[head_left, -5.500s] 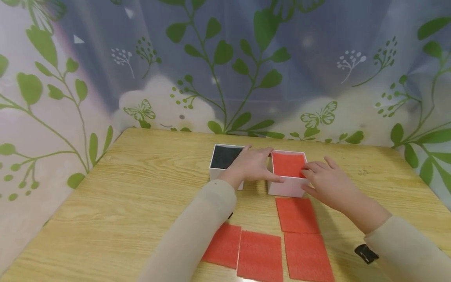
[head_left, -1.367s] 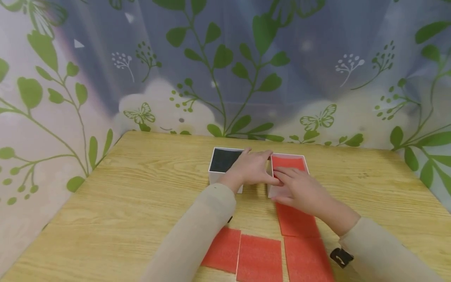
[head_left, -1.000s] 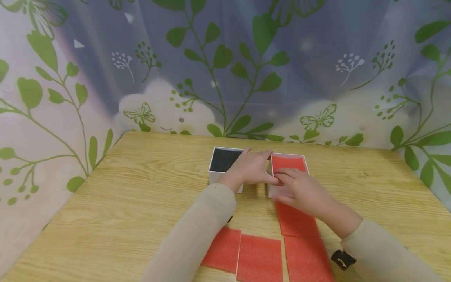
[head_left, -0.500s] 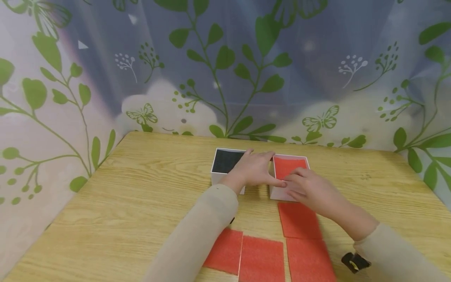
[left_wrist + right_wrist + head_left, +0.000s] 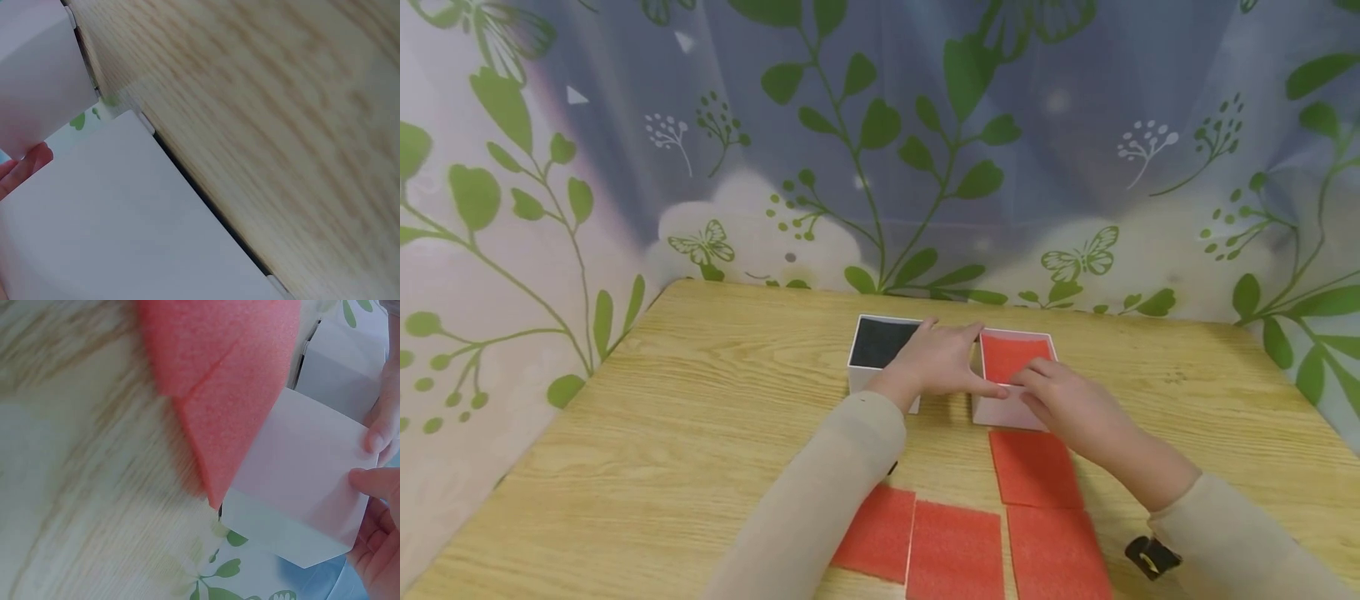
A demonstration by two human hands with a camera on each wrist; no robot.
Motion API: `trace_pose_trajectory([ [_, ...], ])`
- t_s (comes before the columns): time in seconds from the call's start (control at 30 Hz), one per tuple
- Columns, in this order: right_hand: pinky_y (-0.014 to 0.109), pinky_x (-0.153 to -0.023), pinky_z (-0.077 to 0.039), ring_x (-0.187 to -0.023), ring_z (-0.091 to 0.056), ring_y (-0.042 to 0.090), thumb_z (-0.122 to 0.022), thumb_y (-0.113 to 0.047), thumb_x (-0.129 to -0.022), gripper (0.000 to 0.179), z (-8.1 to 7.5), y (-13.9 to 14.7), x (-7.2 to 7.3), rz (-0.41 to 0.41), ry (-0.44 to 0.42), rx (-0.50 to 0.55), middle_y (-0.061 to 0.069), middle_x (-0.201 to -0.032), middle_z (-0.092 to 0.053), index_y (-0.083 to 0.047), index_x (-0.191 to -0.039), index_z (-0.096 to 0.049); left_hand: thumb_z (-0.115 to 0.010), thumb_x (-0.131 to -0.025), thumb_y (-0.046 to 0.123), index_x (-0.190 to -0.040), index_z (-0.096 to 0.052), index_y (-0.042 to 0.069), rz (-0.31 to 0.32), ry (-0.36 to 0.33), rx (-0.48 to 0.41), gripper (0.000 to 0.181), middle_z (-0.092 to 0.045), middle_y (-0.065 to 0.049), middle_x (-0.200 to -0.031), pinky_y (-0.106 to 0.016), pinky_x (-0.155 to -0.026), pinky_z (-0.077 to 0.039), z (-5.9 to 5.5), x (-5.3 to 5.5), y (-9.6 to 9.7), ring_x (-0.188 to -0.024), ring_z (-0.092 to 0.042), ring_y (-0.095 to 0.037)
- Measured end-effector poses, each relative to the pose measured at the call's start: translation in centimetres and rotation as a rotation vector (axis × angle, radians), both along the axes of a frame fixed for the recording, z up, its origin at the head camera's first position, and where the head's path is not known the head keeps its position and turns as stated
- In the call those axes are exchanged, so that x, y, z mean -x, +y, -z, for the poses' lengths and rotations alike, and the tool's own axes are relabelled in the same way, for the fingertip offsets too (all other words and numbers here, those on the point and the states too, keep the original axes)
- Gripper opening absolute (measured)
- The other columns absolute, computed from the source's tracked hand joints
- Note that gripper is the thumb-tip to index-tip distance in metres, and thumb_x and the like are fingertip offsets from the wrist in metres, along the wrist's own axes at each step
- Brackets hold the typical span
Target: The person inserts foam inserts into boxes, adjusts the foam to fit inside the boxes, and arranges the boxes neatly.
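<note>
A white open-topped box [image 5: 1000, 410] has a red felt-like square [image 5: 1011, 354] at its top. My left hand [image 5: 936, 358] spans its left side, thumb at the front corner, fingers at the far rim; the left wrist view shows fingertips at the box edge. At the front wall, my right hand [image 5: 1078, 408] pinches the rim: in the right wrist view the thumb presses outside while the other fingers go over the edge, partly hidden. Nearer me, a red square [image 5: 1037, 471] lies flat on the wooden table [image 5: 700, 417].
Left of it stands a second white box [image 5: 861, 382] holding dark material [image 5: 883, 340], partly behind my left hand. More red squares [image 5: 955, 550] lie along the near side of the table. A leaf-patterned curtain [image 5: 925, 167] hangs behind the table's far edge.
My right hand has gone from the box's right side to its front, crossed left near the left thumb, then drawn back slightly right. The left hand has stayed at the box.
</note>
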State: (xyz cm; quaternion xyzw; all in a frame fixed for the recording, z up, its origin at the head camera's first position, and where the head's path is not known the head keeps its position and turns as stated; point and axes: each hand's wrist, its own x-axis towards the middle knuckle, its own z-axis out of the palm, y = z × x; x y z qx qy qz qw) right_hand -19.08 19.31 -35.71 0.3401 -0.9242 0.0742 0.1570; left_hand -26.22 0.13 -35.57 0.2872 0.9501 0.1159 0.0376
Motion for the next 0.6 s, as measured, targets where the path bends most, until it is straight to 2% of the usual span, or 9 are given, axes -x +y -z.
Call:
trace_pose_trajectory([
  [0.3, 0.03, -0.055, -0.052, -0.07, -0.057, 0.017, -0.076, 0.0, -0.074, 0.021, 0.11, 0.1, 0.05, -0.033, 0.085, -0.033, 0.005, -0.084, -0.056, -0.004, -0.092, -0.065, -0.054, -0.069, 0.078, -0.148, -0.028, 0.014, 0.004, -0.011, -0.002, 0.105, -0.039, 0.004, -0.145, -0.047, -0.111, -0.01, 0.12, 0.26, -0.03, -0.129, -0.039, -0.012],
  [0.47, 0.031, -0.055, -0.052, -0.071, -0.057, 0.018, -0.076, -0.002, -0.074, 0.023, 0.16, 0.2, 0.13, -0.037, 0.075, -0.042, 0.005, -0.085, -0.056, -0.003, -0.094, -0.064, -0.055, -0.068, 0.078, -0.148, -0.029, 0.014, -0.001, -0.006, 0.0, 0.105, -0.04, 0.005, -0.144, -0.046, -0.112, -0.01, -0.02, 0.19, -0.07, -0.128, -0.041, -0.016],
  [0.6, 0.035, -0.065, -0.053, -0.08, -0.06, 0.021, -0.078, -0.007, -0.074, 0.034, 0.14, 0.23, -0.13, -0.055, 0.038, -0.047, 0.006, -0.093, -0.059, -0.002, -0.104, -0.062, -0.055, -0.069, 0.078, -0.148, -0.028, 0.015, -0.003, -0.015, 0.007, 0.105, -0.039, 0.006, -0.144, -0.046, -0.112, -0.009, -0.05, 0.15, -0.04, -0.129, -0.04, -0.014],
])
